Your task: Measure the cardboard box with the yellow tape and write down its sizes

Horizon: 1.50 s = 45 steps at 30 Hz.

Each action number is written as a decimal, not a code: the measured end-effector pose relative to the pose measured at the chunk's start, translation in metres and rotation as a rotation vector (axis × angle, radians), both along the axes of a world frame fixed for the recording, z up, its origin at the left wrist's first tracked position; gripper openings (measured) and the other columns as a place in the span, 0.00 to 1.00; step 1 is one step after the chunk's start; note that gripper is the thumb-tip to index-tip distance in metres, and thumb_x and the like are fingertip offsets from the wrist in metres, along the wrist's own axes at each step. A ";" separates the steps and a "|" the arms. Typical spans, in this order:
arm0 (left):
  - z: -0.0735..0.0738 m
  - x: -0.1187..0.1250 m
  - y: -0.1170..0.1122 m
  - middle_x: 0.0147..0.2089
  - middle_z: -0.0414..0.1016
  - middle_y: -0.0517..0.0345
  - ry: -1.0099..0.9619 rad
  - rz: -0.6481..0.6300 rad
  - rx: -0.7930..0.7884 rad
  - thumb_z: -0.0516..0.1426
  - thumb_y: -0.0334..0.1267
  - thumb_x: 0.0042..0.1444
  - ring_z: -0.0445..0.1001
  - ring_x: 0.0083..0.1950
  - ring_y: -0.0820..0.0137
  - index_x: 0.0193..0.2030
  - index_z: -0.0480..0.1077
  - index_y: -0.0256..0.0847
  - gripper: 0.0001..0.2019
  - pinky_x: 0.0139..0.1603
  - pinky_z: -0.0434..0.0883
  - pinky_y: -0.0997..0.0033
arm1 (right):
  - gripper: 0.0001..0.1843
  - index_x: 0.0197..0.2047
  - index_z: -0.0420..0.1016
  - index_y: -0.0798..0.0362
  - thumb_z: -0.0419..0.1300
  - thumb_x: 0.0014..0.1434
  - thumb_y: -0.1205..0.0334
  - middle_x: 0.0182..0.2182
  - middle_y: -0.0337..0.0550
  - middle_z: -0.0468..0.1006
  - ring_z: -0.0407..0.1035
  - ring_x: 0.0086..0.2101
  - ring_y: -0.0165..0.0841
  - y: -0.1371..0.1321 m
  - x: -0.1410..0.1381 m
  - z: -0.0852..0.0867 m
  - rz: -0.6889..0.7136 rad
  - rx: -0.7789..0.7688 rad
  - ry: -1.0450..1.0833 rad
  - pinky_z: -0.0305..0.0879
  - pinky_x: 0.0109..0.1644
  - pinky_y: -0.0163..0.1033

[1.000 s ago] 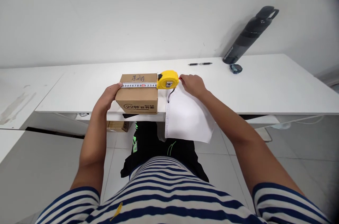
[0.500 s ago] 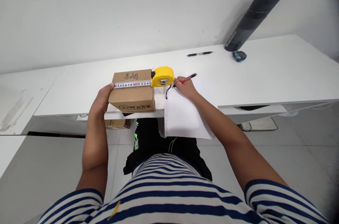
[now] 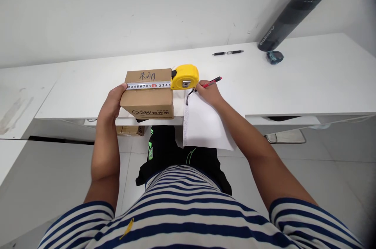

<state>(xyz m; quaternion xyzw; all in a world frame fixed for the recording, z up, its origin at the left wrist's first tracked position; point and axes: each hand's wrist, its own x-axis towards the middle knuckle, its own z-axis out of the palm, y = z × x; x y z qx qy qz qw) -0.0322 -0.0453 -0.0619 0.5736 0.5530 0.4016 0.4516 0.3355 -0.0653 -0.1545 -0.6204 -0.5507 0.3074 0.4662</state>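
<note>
My left hand (image 3: pixel 114 100) grips the left side of a brown cardboard box (image 3: pixel 147 97), its thumb at the end of the tape measure's blade. That white, numbered blade (image 3: pixel 148 86) lies straight across the box top, below handwritten characters. At the box's right edge sits the yellow tape measure (image 3: pixel 185 76), a dark strap (image 3: pixel 189 96) hanging from it. Just right of it, my right hand (image 3: pixel 210 92) is closed around a red pen (image 3: pixel 212 82), resting at the top of a white sheet of paper (image 3: pixel 205 123). The pen's tip is hidden by the fingers.
Behind the paper, a black pen (image 3: pixel 228 52) lies on the white desk (image 3: pixel 293 92). A tall dark bottle (image 3: pixel 296 9) stands by the wall, with a small teal-and-black object (image 3: pixel 275 57) at its foot. The paper overhangs the desk's front edge. Another carton (image 3: pixel 131 130) is underneath.
The view has shifted slightly, so the desk things sit higher in the picture. Both hands keep their holds, the blade still lies across the box, and the right hand stays at the paper's top.
</note>
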 end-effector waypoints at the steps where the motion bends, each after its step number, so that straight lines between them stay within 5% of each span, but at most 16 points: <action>1: 0.000 0.000 0.000 0.40 0.81 0.51 -0.001 0.004 0.001 0.57 0.60 0.56 0.79 0.47 0.56 0.44 0.76 0.40 0.25 0.47 0.78 0.62 | 0.20 0.22 0.64 0.49 0.61 0.61 0.50 0.18 0.34 0.63 0.58 0.26 0.31 0.000 0.000 0.000 -0.002 0.007 -0.001 0.56 0.33 0.39; 20: -0.003 0.000 0.002 0.40 0.81 0.52 -0.001 0.009 0.004 0.57 0.59 0.57 0.80 0.47 0.57 0.43 0.75 0.41 0.22 0.47 0.78 0.62 | 0.20 0.19 0.58 0.49 0.58 0.60 0.58 0.18 0.32 0.59 0.55 0.25 0.29 -0.003 -0.001 0.004 -0.047 0.029 0.008 0.54 0.33 0.39; 45: -0.005 0.003 0.003 0.38 0.80 0.51 0.003 0.006 0.018 0.56 0.61 0.56 0.80 0.47 0.56 0.43 0.75 0.41 0.24 0.46 0.78 0.62 | 0.20 0.19 0.57 0.48 0.58 0.60 0.57 0.18 0.33 0.59 0.56 0.25 0.29 -0.005 0.001 0.003 -0.073 0.035 -0.013 0.56 0.33 0.39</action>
